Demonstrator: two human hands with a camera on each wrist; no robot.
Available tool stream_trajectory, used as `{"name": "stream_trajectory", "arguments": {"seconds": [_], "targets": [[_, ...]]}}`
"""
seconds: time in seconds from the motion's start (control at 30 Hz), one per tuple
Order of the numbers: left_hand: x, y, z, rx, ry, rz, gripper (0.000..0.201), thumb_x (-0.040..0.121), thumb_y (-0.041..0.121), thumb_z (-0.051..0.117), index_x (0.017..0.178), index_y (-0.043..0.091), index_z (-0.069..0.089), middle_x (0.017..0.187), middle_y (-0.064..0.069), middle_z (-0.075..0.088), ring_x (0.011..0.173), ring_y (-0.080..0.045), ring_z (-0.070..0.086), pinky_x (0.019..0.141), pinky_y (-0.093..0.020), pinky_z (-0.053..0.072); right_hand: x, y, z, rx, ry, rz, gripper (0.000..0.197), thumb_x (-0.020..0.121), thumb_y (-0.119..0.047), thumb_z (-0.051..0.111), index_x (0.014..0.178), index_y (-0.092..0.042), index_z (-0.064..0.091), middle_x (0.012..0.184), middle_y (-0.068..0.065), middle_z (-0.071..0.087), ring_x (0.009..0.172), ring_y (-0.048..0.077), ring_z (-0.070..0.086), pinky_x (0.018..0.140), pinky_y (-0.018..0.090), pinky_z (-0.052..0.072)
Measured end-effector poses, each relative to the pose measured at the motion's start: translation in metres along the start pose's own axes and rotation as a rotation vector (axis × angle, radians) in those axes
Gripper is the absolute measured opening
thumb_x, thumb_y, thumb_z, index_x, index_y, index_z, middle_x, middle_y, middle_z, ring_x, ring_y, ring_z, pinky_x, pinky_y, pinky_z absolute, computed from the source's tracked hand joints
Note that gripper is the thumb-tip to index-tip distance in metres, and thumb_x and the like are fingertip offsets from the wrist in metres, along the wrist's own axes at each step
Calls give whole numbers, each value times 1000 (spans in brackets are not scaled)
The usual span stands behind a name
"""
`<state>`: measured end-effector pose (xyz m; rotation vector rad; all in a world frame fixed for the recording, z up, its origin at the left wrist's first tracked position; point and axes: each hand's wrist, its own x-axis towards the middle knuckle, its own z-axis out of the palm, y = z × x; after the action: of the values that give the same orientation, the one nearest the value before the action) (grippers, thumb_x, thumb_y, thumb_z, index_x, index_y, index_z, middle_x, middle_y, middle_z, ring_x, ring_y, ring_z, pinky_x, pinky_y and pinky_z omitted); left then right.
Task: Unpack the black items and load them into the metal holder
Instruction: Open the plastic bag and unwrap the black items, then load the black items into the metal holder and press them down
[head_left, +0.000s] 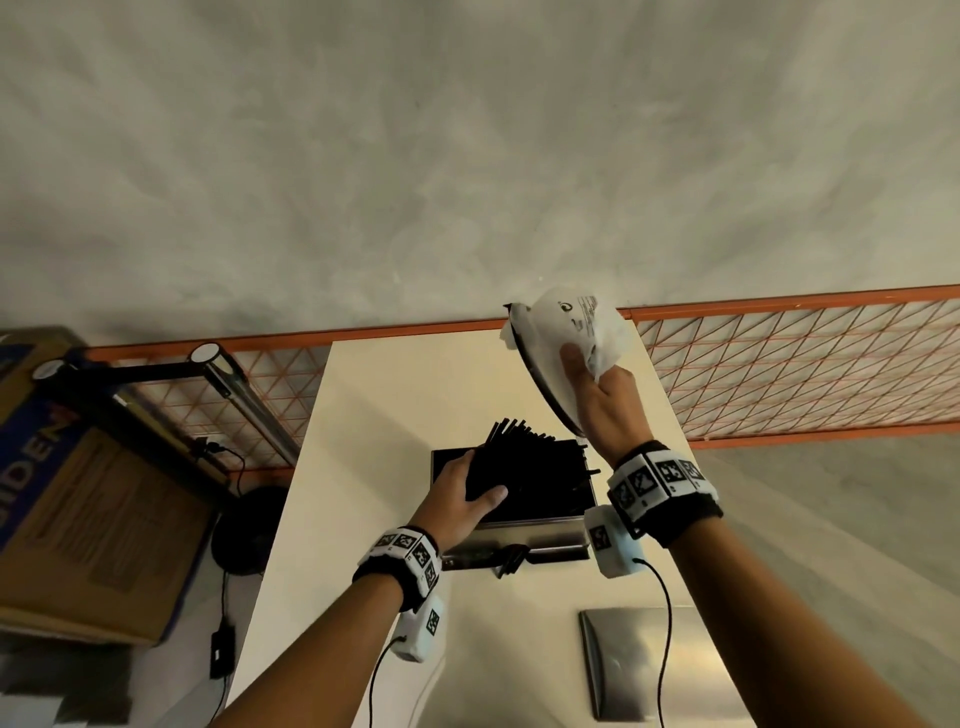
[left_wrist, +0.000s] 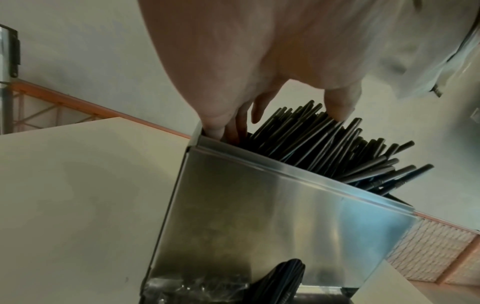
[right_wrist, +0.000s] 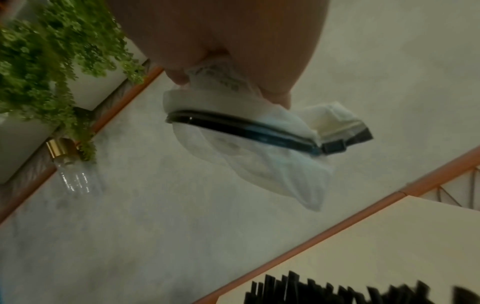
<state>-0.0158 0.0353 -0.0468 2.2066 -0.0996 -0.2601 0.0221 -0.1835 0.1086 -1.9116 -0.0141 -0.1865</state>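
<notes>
A steel holder (head_left: 524, 532) (left_wrist: 272, 216) stands on the cream table (head_left: 389, 415), packed with a fan of black straws (head_left: 535, 462) (left_wrist: 327, 144) (right_wrist: 337, 288) sticking out of its open top. My left hand (head_left: 467, 493) (left_wrist: 259, 61) grips the left side of the bundle, fingers inside the holder's rim and thumb on the straws. My right hand (head_left: 608, 400) (right_wrist: 233, 41) holds a crumpled white plastic bag (head_left: 571, 317) (right_wrist: 259, 164) with a dark strip, raised above and right of the holder. A few straws show in the holder's lower front slot (left_wrist: 280, 281).
A flat steel lid (head_left: 649, 660) lies on the table near me. An orange wire grid (head_left: 779, 364) runs behind the table. A cardboard box (head_left: 78, 519) and a black lamp arm (head_left: 218, 374) are at the left. A green plant (right_wrist: 52, 51) and a clear bottle (right_wrist: 75, 170) appear in the right wrist view.
</notes>
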Motion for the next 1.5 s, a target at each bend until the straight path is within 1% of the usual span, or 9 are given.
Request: {"name": "stream_trajectory", "arguments": {"seconds": [0.13,0.37,0.57,0.8,0.93,1.07,1.17,1.33,1.5], "targets": [[-4,3,-4,51,2,-65,66,103,42,56,159,17,31,157,-4,40,145,-21,40,112,-24,30,0,-14,-3,28,6,15,46,98,-53,47,91,-12,66,74,4,65,63,22,59,57,35,49],[-11,1,-20,-112,135,-46,46,103,35,59,145,18,52,136,4,64,129,-12,58,111,-31,44,-3,-27,14,334,-21,151,42,92,-60,55,101,-21,69,101,-2,74,96,16,70,85,35,55],[-28,3,-48,-388,252,-95,17,92,35,54,96,32,71,98,8,76,101,-23,71,93,-38,56,-34,2,70,475,-244,387,57,88,-62,59,120,-15,65,110,6,74,98,24,72,89,46,57],[-75,-1,-82,-641,295,-138,33,90,32,54,119,32,69,109,1,77,100,-19,72,81,-38,57,-71,37,138,223,-394,436,67,82,-72,46,124,-22,64,114,0,71,104,18,67,98,45,52],[-99,-28,-91,-301,354,-108,37,94,27,62,131,23,61,118,9,72,110,-11,68,96,-34,53,-88,25,158,-11,-578,371,40,102,-42,43,107,-9,65,104,10,68,94,24,63,85,33,48],[-130,-73,-104,-113,471,-278,32,91,16,54,115,36,61,98,2,73,93,-25,69,79,-38,57,-98,37,171,-168,-593,394,36,99,-32,51,76,-6,59,66,9,61,58,25,59,62,38,52],[-155,-105,-111,-59,498,-376,31,92,8,55,104,34,63,88,-4,70,87,-36,69,67,-35,52,-105,47,181,-245,-721,417,32,95,-32,50,88,-2,58,53,12,61,36,26,56,40,32,48],[-177,-129,-104,35,471,-536,25,95,4,50,110,20,64,86,-10,66,64,-22,63,46,-18,47,-120,36,196,-511,-733,262,33,94,-33,49,116,-10,47,103,19,63,78,37,67,60,39,55],[-193,-150,-91,-7,406,-602,22,97,5,45,105,19,59,86,-14,68,68,-27,64,48,-28,52,-144,34,205,-684,-563,-187,47,93,-37,50,133,-19,34,125,8,43,113,32,51,81,45,53]]}}
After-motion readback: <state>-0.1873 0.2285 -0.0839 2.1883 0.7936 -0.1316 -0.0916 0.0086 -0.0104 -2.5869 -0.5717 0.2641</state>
